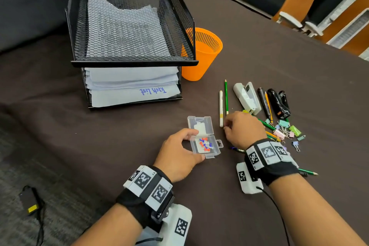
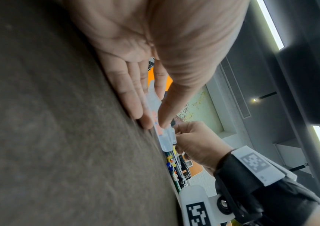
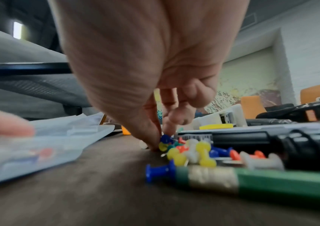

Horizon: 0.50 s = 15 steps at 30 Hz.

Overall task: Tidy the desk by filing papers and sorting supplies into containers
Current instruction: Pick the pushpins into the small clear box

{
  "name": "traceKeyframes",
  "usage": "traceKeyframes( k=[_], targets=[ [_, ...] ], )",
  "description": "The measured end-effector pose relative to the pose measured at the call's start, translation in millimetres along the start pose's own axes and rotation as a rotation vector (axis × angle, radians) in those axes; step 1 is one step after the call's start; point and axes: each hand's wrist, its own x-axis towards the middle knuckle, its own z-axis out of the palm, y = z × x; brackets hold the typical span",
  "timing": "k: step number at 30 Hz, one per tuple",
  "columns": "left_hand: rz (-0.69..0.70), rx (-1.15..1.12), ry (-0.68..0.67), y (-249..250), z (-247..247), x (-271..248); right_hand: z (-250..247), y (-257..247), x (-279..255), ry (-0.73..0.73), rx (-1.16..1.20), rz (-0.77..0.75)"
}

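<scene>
Counter (image 1: 279,62): covered in a dark brown cloth, everything below sits on it.
Paper tray (image 1: 129,26): black wire mesh, two tiers, at the far left; white sheets lie in both tiers, the lowest front sheet hand-lettered in blue ink.
Orange cup (image 1: 203,54): slotted plastic, upright, just beside the tray's right corner.
Staplers: a white stapler (image 1: 246,98) and a black one (image 1: 278,106) lie to the right, pens and pencils between and around them.
Binder clips (image 1: 287,130): a pastel heap near the right wrist.
Clear box (image 1: 205,142): small, transparent plastic, lid flipped open and lying flat on the far side; a few red, blue and white pins in the tray half; it rests between the two hands at the near middle.
Left hand (image 1: 179,154): fingers straight along the box's left edge, thumb laid on its near rim, steadying it.
Right hand (image 1: 242,128): fingers bunched downward, thumb and fingertip pinching a blue pushpin (image 3: 164,139) at the cloth.
Loose pushpins (image 3: 195,151): yellow, white, blue, red, piled under the right palm beside a green pencil (image 3: 261,182).
</scene>
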Motion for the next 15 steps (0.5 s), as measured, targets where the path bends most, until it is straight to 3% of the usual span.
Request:
traceKeyframes(
  k=[2,8,12,15],
  targets=[
    [0.0,-0.001,0.0,-0.3,-0.2,-0.1,3.5,-3.4,-0.9,0.04,-0.047,-0.023],
    [0.006,0.001,-0.004,0.4,-0.3,-0.5,-0.9,-0.1,-4.3,-0.022,-0.027,0.001],
    [0.007,-0.002,-0.008,0.8,-0.2,-0.1,-1.6,11.6,-8.6,-0.054,0.211,0.086],
    [0.008,0.003,-0.005,0.3,-0.2,0.0,-7.7,19.5,-13.6,0.005,0.429,0.099]
  ],
)
